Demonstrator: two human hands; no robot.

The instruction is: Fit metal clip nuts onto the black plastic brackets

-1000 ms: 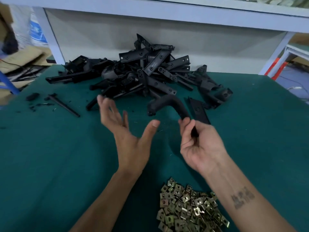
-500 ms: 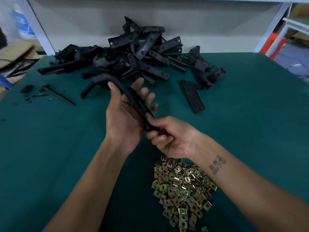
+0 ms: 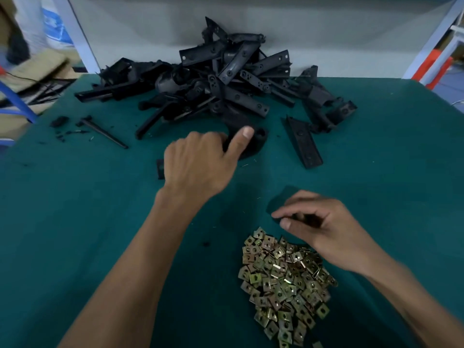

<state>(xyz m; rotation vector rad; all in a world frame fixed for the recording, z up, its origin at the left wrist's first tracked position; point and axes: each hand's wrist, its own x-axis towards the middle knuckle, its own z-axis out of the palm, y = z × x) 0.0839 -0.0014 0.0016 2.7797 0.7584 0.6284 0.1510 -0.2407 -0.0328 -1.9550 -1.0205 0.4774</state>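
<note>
Left hand [image 3: 200, 163] curled gripping; right hand [image 3: 324, 222] loosely curled.

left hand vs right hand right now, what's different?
The left hand reaches far across the green table and grips a black bracket at the edge of the bracket pile; the right hand sits nearer, above the clip nut heap. The left holds a part; the right's loosely curled fingers hold nothing visible. Both are palm down.

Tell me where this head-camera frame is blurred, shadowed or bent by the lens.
Head view: the right hand and its forearm are smeared by motion; the left hand on a black bracket is sharper. The clip nuts read crisply with small glints. The right hand's soft shadow falls on the green table. The wide lens bows the table edges and the white frame post.
</note>
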